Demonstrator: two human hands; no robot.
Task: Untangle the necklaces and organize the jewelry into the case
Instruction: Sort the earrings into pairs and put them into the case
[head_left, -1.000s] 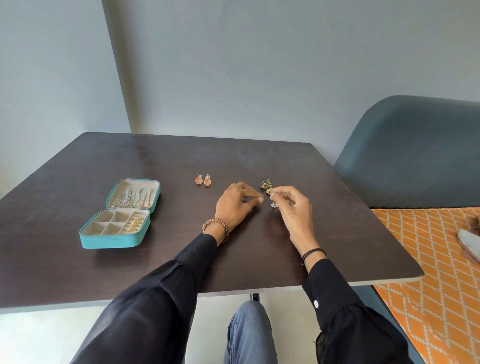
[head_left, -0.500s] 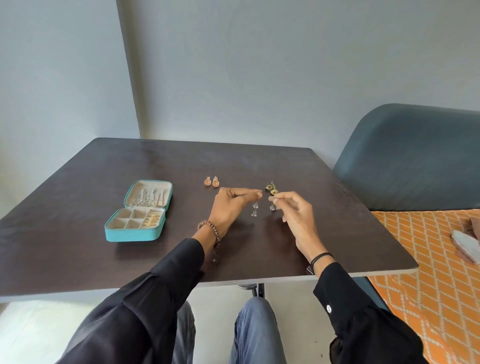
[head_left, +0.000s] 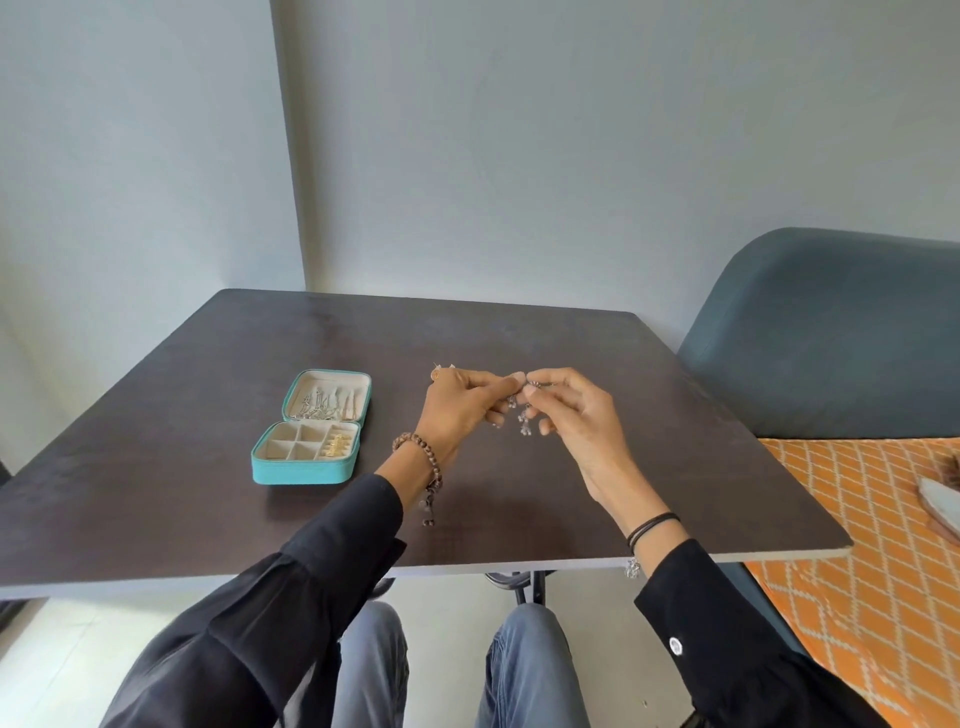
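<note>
Probable step: separating silver jewelry. Left hand and right hand: both grips pinched on it. Next: transfer left into case.

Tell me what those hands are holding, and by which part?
Small silver dangling jewellery, pinched at its upper end by the left hand and right hand; the rest hangs free.

Head camera looks down, forward, over table

Teal case, dark brown table
</note>
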